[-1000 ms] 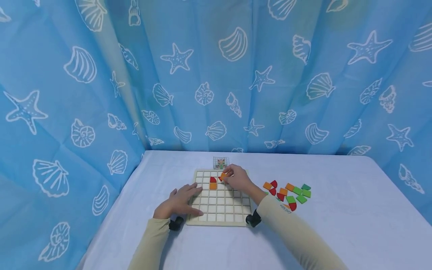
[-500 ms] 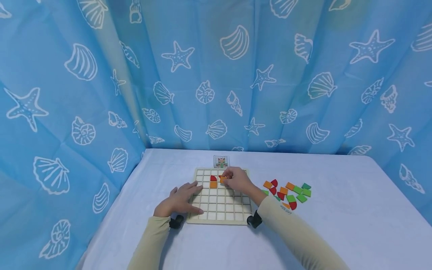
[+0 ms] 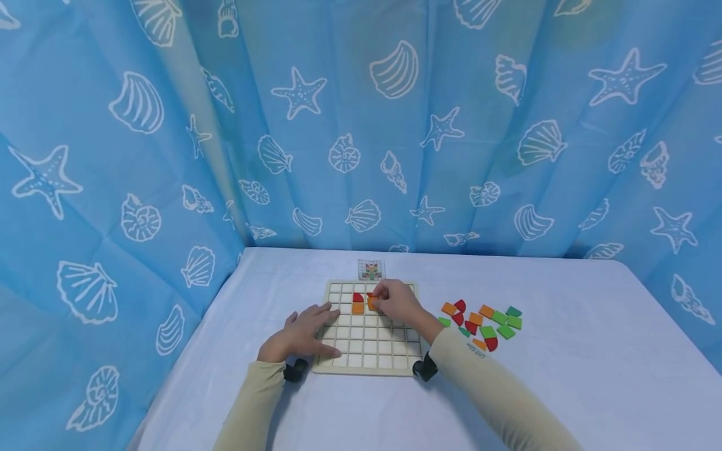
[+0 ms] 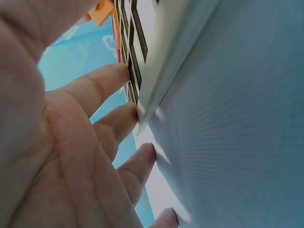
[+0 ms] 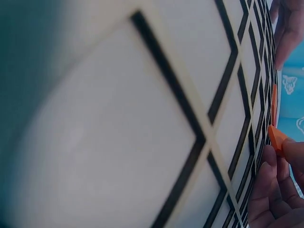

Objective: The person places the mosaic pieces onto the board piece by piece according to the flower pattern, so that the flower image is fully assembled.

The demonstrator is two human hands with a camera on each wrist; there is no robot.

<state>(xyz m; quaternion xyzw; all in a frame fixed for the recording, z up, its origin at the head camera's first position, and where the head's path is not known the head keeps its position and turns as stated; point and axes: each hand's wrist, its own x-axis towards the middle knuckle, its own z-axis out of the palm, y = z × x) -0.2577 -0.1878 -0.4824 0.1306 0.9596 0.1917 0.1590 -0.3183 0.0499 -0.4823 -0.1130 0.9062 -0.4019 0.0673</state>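
From my end I've got the right hand [image 3: 399,302] pinching an orange tile [image 3: 372,304], tilted at the grid board [image 3: 366,371], just right of an orange square [image 3: 358,308]. Left hand [image 3: 301,333] has its fingers apart, resting along the board's left edge. Loose pieces [image 3: 487,332] lie scattered to the right.

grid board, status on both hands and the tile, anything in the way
Left hand on grid board, left side. Right hand pinching orange tile, tile tilted. Right hand hides part of grid board from head view.
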